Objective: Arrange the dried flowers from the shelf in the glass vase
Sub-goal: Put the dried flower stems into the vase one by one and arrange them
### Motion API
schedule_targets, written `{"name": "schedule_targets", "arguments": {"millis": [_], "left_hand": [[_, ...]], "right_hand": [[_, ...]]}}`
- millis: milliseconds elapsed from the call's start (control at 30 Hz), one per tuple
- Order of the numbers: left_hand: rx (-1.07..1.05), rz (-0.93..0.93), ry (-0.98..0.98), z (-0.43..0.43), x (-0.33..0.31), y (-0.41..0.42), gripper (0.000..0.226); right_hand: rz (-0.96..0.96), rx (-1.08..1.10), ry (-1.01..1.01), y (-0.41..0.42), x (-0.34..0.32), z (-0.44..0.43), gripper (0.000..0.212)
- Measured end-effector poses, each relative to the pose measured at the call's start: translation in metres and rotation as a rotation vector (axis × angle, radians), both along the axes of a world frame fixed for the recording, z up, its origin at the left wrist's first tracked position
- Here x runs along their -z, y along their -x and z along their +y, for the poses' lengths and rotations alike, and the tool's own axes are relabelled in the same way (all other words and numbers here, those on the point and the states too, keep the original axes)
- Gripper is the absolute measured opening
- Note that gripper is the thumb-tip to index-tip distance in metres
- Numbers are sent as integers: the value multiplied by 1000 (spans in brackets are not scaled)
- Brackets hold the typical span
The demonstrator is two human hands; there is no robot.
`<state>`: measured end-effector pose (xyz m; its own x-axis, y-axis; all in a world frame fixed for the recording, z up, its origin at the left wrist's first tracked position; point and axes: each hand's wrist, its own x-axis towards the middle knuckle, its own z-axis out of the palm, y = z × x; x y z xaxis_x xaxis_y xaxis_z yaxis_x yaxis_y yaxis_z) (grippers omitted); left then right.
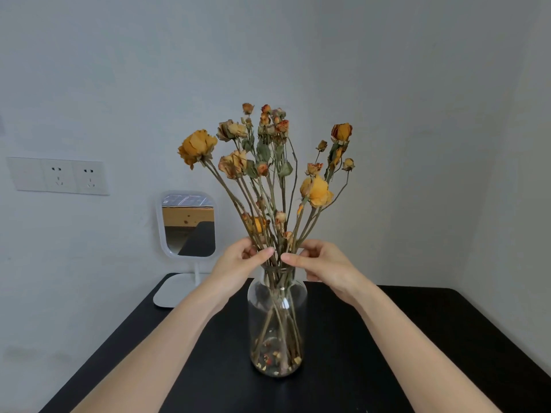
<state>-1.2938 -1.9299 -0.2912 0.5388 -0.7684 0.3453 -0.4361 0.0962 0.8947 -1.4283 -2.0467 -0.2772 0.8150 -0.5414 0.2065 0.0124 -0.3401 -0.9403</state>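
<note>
A clear glass vase (277, 320) stands upright in the middle of the black table (417, 338). Several dried flowers (262, 162), orange and yellow roses on thin brown stems, stand in it and fan out above its neck. Loose petals lie at the vase's bottom. My left hand (241, 260) pinches the stems from the left just above the rim. My right hand (322, 260) pinches them from the right at the same height. The two thumbs almost meet in front of the stems.
A white-framed standing mirror (189, 225) with a flat white base sits at the table's back left corner, near the left forearm. A white wall socket plate (59, 175) is on the left wall. Walls close off the back and right.
</note>
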Motion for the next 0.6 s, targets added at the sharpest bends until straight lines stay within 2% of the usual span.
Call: {"name": "schedule_targets", "arguments": {"millis": [100, 167, 300, 367, 467, 533, 600], "left_hand": [[5, 8, 72, -2, -8, 1, 8], [8, 5, 97, -2, -11, 1, 11], [49, 23, 44, 2, -2, -4, 18], [60, 24, -13, 5, 5, -7, 21], [77, 20, -53, 5, 7, -7, 23], [63, 15, -12, 3, 3, -5, 14], [65, 19, 35, 1, -2, -4, 16]], "right_hand": [[-106, 5, -20, -3, -5, 0, 11], [-173, -12, -64, -5, -6, -1, 11], [-84, -2, -45, -1, 2, -5, 45], [-26, -27, -45, 2, 6, -6, 50], [13, -63, -22, 3, 5, -4, 37], [-1, -56, 7, 1, 1, -3, 15], [-52, -23, 14, -1, -2, -3, 8]]}}
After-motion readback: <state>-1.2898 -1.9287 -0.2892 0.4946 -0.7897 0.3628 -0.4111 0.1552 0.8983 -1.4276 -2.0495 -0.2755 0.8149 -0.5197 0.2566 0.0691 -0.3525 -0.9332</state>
